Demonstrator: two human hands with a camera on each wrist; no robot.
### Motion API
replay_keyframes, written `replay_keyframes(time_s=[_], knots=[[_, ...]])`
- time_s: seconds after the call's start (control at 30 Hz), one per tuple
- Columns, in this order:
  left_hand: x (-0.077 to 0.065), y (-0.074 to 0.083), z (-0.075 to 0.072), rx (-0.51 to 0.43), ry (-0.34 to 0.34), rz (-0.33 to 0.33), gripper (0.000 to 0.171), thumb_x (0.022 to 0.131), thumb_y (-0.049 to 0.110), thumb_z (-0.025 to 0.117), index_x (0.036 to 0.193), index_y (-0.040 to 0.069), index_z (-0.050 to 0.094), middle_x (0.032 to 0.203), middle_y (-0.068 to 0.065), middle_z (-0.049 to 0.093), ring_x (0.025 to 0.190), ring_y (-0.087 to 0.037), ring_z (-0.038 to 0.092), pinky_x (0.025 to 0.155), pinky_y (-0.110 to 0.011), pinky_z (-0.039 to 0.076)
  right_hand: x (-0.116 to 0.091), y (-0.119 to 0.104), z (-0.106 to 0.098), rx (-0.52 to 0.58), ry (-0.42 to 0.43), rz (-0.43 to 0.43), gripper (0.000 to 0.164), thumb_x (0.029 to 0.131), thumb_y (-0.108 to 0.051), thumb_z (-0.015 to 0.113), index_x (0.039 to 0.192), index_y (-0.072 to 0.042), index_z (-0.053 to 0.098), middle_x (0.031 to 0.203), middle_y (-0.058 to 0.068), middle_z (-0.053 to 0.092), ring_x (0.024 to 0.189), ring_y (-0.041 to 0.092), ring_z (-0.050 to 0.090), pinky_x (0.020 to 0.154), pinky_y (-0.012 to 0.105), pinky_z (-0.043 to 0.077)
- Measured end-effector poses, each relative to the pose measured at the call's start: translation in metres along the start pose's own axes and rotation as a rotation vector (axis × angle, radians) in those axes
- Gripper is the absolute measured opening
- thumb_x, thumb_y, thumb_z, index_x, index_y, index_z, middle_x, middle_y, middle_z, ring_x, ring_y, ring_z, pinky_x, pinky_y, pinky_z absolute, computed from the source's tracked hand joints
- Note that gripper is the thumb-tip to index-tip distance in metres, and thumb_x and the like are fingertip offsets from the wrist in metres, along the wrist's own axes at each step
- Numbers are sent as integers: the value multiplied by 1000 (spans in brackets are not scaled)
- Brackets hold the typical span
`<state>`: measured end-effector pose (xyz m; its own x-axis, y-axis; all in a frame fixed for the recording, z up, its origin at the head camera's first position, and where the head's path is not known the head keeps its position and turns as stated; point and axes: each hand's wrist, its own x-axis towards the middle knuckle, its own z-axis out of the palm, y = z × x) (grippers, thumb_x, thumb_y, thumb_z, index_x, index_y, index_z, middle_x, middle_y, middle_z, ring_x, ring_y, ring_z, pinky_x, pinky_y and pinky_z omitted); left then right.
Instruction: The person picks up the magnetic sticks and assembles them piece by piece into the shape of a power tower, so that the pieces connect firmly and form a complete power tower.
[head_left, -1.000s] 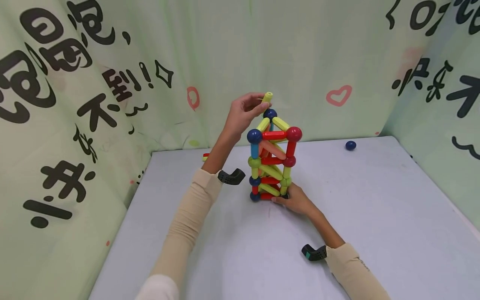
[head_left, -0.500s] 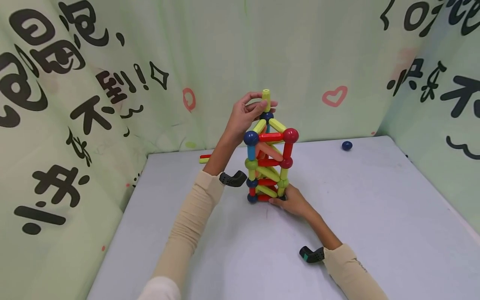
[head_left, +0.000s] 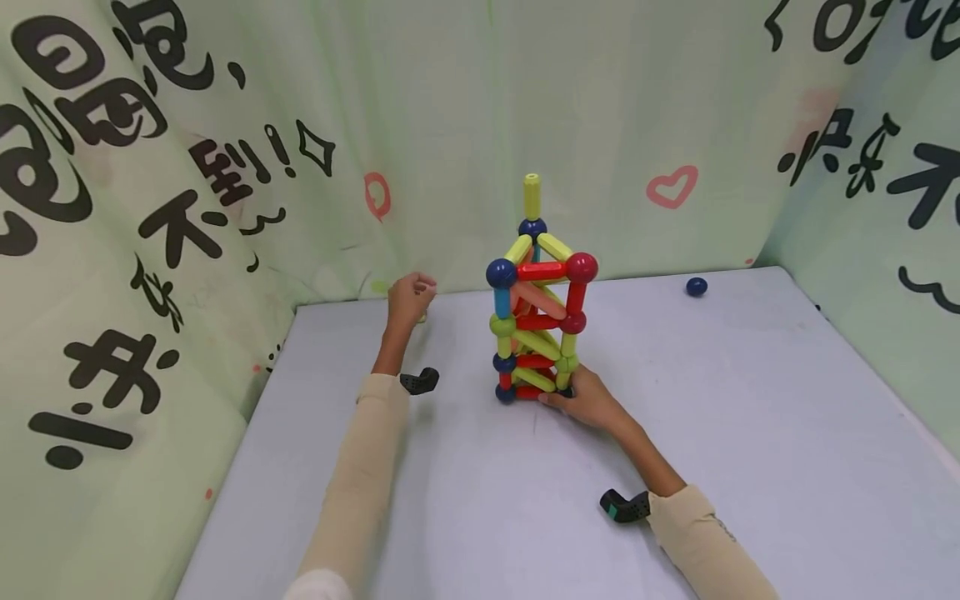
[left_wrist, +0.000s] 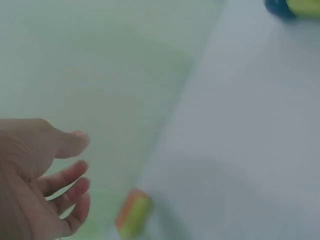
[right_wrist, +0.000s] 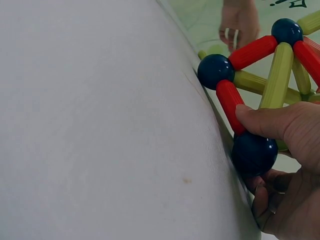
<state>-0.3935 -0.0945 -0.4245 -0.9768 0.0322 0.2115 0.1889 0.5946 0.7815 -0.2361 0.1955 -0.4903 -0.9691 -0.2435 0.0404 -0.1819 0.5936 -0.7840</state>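
Note:
A tower of magnetic rods and balls (head_left: 542, 272), in red, yellow, blue and green, stands upright mid-table, with one yellow rod (head_left: 532, 198) upright on its topmost blue ball. My right hand (head_left: 592, 402) grips a lower corner; in the right wrist view the thumb presses beside a red rod (right_wrist: 229, 105), and fingers curl by the dark blue corner ball (right_wrist: 255, 154). Well left of the tower, my left hand (head_left: 410, 300) is over the table's back edge, holding nothing, its fingers loosely bent. Close to it in the left wrist view lie a red and a yellow rod (left_wrist: 134, 214), side by side.
A loose dark blue ball (head_left: 697, 287) lies near the back right of the white table (head_left: 750, 400). Pale green curtains (head_left: 585, 108) with black lettering hang behind and at both sides.
My left hand has let go of the yellow rod, which stays standing on the tower's top, and has moved left and down to the loose rods. My right hand keeps its grip at the base.

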Motion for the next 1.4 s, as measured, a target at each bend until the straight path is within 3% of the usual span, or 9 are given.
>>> replay_keyframes(time_s=[0.13,0.27,0.47,0.67,0.83,1.03,1.1,1.23,1.4], knots=[[-8,-41,2,166,-4,-81,25,90,8,66,115,5,68,127,-26,51,121,-43,44,96,-52,45,-1,0,0,7,-1,7,64,89,-18,71,142,-1,38,133,19,56,121,33,52,107,54,40],[-15,-62,7,224,-49,-105,30,90,9,68,120,9,65,129,-25,44,122,-42,40,96,-52,45,-1,1,0,13,9,-3,64,89,-17,71,142,-1,38,134,19,55,122,34,52,108,55,39],[-17,-71,10,269,-78,-35,25,89,8,69,114,3,64,117,-22,55,113,-39,50,93,-47,46,-1,2,1,18,17,-29,65,89,-19,71,142,-2,37,136,19,55,125,36,51,108,57,38],[-16,-61,11,262,-169,38,30,91,9,68,117,-5,67,117,-23,62,114,-35,57,99,-44,46,0,4,3,3,31,-43,68,89,-22,71,143,-2,36,136,20,54,125,37,50,107,59,38],[-15,-32,10,51,-161,129,32,93,19,67,117,-2,67,113,-20,67,107,-33,62,90,-45,50,0,3,2,14,17,-12,67,89,-19,71,144,-2,36,137,19,54,127,36,49,109,57,37],[-22,40,-2,-437,-180,135,35,94,24,66,121,3,65,108,-7,68,99,-18,60,89,-35,52,-2,0,1,29,12,-5,66,90,-17,70,144,-2,36,137,19,54,126,35,50,109,56,38],[-30,66,-9,-577,-185,180,32,95,21,65,121,3,64,103,-2,69,94,-14,60,84,-29,51,-2,0,1,26,11,0,67,90,-17,70,144,-2,35,137,19,54,126,35,50,109,56,38],[-48,106,-27,-740,-188,285,25,97,14,61,119,3,62,101,3,71,92,-15,61,79,-24,50,-2,0,1,24,7,0,67,90,-18,70,145,-2,35,138,19,53,127,36,49,109,56,37],[-63,135,-41,-801,-194,378,24,96,10,62,118,3,61,102,4,71,94,-17,62,80,-24,51,-1,3,2,16,15,-2,66,90,-19,71,143,-2,37,136,19,54,125,35,51,108,56,39]])
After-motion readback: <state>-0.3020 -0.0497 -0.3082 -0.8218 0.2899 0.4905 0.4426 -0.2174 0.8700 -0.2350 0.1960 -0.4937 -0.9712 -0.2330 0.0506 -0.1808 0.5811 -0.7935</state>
